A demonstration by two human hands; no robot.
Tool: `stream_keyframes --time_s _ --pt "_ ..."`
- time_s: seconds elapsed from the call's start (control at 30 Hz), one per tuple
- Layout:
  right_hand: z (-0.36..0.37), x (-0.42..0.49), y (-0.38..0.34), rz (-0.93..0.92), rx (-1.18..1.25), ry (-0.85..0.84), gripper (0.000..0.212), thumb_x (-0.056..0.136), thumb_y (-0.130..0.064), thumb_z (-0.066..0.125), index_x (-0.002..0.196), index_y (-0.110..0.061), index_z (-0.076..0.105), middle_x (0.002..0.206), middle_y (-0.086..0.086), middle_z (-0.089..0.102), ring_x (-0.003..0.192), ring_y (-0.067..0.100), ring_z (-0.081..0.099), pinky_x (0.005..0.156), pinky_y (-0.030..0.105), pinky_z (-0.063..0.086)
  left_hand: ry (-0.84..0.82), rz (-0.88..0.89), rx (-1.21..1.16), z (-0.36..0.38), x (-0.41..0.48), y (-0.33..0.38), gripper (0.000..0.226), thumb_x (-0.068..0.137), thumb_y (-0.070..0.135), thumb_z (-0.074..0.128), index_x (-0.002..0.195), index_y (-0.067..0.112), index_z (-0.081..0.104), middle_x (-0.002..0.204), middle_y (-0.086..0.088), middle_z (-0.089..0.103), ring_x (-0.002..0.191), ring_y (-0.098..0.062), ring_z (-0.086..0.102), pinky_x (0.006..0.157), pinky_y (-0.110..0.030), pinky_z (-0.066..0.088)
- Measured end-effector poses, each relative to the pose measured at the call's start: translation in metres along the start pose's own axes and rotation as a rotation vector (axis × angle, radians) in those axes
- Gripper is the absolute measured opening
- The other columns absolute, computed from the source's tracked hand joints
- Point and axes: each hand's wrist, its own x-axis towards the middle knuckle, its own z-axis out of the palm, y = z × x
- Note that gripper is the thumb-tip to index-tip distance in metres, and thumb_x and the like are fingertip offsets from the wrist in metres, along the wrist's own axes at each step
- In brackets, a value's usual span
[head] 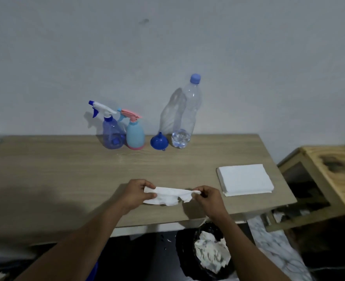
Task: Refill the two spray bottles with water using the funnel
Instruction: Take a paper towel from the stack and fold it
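Paper (210,254) lies crumpled in a black bin (182,250) on the floor just below the table's near edge, probably put there for used wipes. Above it, over the front of the table (66,169), the left hand (136,193) and the right hand (208,197) each pinch one end of a white tissue (167,196) and hold it stretched between them. It looks torn and damp, so this is likely wiping up. A stack of napkins (245,179) sits to the right, within easy reach and off the line to the bottles. A wooden stool (333,169) stands beyond the table's right end. At the back, by the wall, stand the blue spray bottle (111,132) and the pink-trimmed spray bottle (135,134), touching, both with heads on. Beside them the funnel (159,141) rests mouth down, then a capped water bottle (185,116) with only a little left. Pouring seems finished.
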Motion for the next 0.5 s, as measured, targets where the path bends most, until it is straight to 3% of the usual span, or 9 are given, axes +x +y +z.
stream_keyframes --time_s 0.13,0.2,0.3,0.4,0.5 --pt "-0.040 -0.012 0.037 0.073 -0.034 0.083 0.016 0.087 -0.004 0.072 0.073 -0.010 0.073 0.069 -0.004 0.073 0.065 0.004 0.067 0.066 0.025 0.053 -0.019 -0.021 0.061 0.062 -0.009 0.004 0.026 0.075 0.005 0.084 0.099 0.010 0.075 0.085 -0.001 0.069 0.076 -0.014 0.056 0.057 -0.010 0.042" --pt "-0.051 -0.012 0.054 0.065 -0.117 0.127 0.010 0.090 -0.008 0.071 0.082 -0.003 0.075 0.081 -0.001 0.073 0.072 0.010 0.068 0.067 0.025 0.052 0.004 -0.027 0.090 0.084 -0.014 0.005 0.025 0.074 0.012 0.086 0.096 0.018 0.076 0.078 0.002 0.063 0.069 -0.011 0.051 0.055 -0.013 0.040" --pt "-0.060 -0.006 0.069 0.059 -0.182 0.118 0.013 0.094 -0.003 0.065 0.104 0.001 0.073 0.108 -0.007 0.062 0.082 0.007 0.064 0.070 0.013 0.052 0.036 -0.070 0.126 0.106 -0.016 0.004 0.024 0.070 0.021 0.088 0.088 0.028 0.076 0.072 0.000 0.058 0.061 -0.012 0.047 0.058 -0.023 0.041" --pt "-0.060 0.003 0.081 0.004 -0.289 0.053 0.022 0.096 -0.009 0.062 0.115 -0.003 0.072 0.134 0.000 0.056 0.107 0.016 0.064 0.095 0.028 0.052 0.098 -0.095 0.140 0.119 -0.017 -0.001 0.027 0.060 0.033 0.089 0.083 0.039 0.076 0.071 0.002 0.065 0.061 -0.013 0.055 0.060 -0.028 0.051" --pt "-0.063 0.007 0.080 -0.025 -0.318 0.037 0.025 0.096 -0.015 0.060 0.119 -0.011 0.069 0.131 -0.003 0.064 0.108 0.018 0.066 0.094 0.031 0.053 0.143 -0.054 0.132 0.127 -0.014 -0.013 0.028 0.054 0.036 0.088 0.079 0.040 0.076 0.086 -0.002 0.076 0.076 -0.027 0.069 0.075 -0.038 0.058"
